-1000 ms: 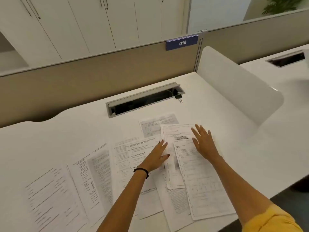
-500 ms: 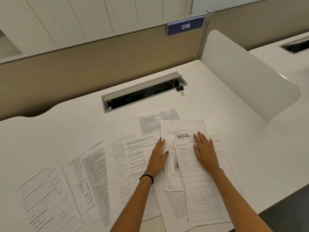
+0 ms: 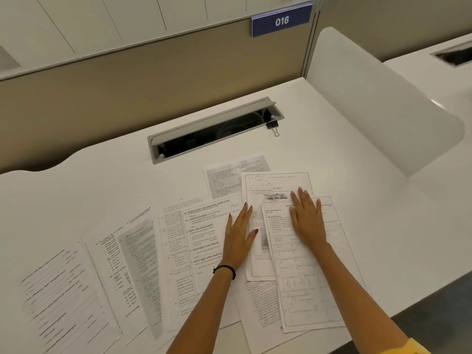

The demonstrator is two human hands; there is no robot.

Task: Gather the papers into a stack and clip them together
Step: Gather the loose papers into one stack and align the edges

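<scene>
Several printed paper sheets lie spread and overlapping across the white desk (image 3: 107, 195). My right hand (image 3: 307, 218) lies flat, fingers apart, on the top sheet (image 3: 306, 284) of the right-hand overlapping group. My left hand (image 3: 240, 235), with a black band at the wrist, rests flat on a neighbouring sheet (image 3: 204, 241) printed in dense script, its thumb touching the edge of the right group. More sheets (image 3: 58, 297) lie loose at the far left. A small black binder clip (image 3: 272, 125) sits on the desk by the right end of the cable slot, apart from both hands.
A grey cable slot (image 3: 217, 129) with its lid open runs across the back of the desk. A beige partition with a blue "016" sign (image 3: 281, 20) stands behind. A white curved divider (image 3: 378, 106) borders the right side. The desk's front edge (image 3: 421, 300) drops off at lower right.
Both hands have slid slightly toward me over the sheets, and the left thumb now touches the right group's edge. The view has tilted down and closer to the desk.
</scene>
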